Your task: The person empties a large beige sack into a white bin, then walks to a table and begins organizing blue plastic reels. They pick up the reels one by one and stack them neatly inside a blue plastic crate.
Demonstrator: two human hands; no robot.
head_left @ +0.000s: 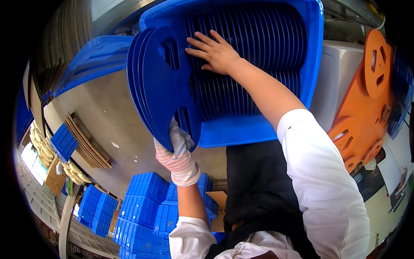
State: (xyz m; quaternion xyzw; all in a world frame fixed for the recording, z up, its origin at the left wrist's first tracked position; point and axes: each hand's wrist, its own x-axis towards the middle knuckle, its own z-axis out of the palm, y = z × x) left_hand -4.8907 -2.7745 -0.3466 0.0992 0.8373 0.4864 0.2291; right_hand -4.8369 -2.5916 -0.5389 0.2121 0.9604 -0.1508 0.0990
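My left hand (177,149), in a striped knit glove, grips the lower edge of a bunch of flat blue plastic discs (161,86) with cut-out holes, held upright beside a blue bin (258,129). The bin is full of several more blue discs (258,47) standing on edge in a row. My bare right hand (213,52) lies with fingers spread on the tops of those discs inside the bin, just right of the held bunch.
Orange discs (366,103) lean at the right against a grey box (340,69). A blue lid or tray (95,58) lies at the upper left. Stacks of blue crates (142,211) and flat cardboard sheets (88,144) stand on the floor below.
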